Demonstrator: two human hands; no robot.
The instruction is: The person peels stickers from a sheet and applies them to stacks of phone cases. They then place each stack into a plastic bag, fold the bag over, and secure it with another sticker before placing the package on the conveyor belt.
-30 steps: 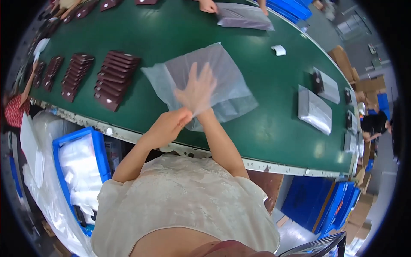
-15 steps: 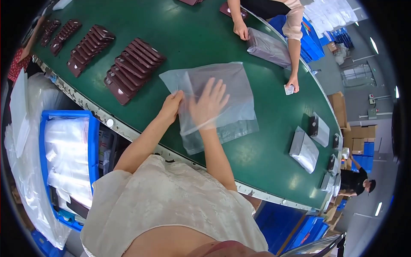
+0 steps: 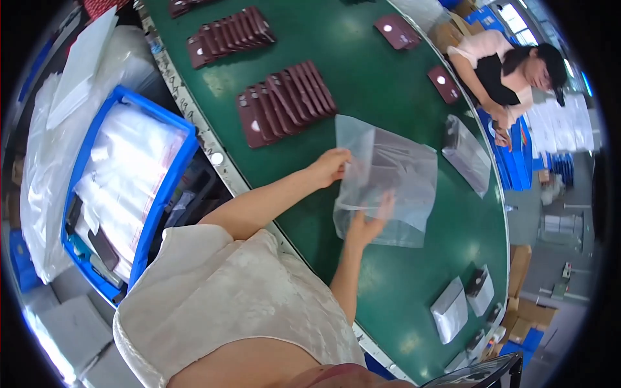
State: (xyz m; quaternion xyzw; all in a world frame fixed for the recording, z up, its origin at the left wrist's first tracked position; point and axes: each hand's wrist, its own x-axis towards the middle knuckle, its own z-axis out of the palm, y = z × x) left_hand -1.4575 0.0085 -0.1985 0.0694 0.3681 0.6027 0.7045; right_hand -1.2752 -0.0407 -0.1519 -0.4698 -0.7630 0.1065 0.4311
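Note:
A clear plastic bag (image 3: 404,174) lies over the green table, with a darker flat area showing inside it. My left hand (image 3: 332,167) pinches the bag's left edge between thumb and fingers. At the bag's lower part is my right hand (image 3: 370,222), its fingers apart and partly seen through the film. Just up and left of the bag, a row of dark maroon cases (image 3: 288,100) leans in an overlapping stack.
More maroon cases (image 3: 229,37) stand at the upper left. A wrapped package (image 3: 466,154) and silvery packets (image 3: 451,310) lie to the right. A co-worker (image 3: 495,74) stands across the table (image 3: 310,213). A blue crate (image 3: 165,204) holds plastic bags at the left.
The view has turned, shifting the scene. My right hand has moved from the bag's middle to its lower part. The co-worker's hands have left the wrapped package.

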